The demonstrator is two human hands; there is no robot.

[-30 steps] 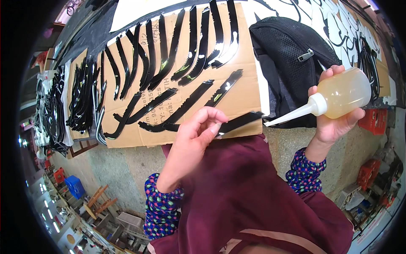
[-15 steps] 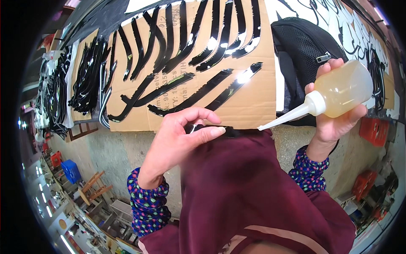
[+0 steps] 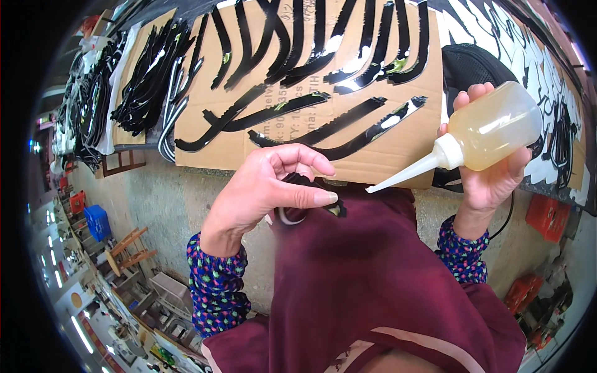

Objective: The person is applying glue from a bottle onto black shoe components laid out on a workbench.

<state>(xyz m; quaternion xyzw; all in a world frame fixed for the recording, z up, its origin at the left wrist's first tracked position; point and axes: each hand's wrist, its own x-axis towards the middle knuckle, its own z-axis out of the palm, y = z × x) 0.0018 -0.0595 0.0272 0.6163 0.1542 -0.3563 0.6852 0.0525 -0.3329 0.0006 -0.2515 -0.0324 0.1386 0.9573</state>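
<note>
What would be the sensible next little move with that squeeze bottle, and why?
Probably bring the nozzle the last bit over to the small black piece pinched in the left hand. The right hand holds the squeeze bottle tilted, its white nozzle tip aimed at that piece but not touching it; a gap shows between them.

Open air lies between the left hand (image 3: 261,189) and the bottle (image 3: 491,127), crossed only by its nozzle (image 3: 404,175). Black strips (image 3: 323,127) crowd the cardboard (image 3: 398,146) ahead, with a dark bag (image 3: 472,65) behind the bottle.
</note>
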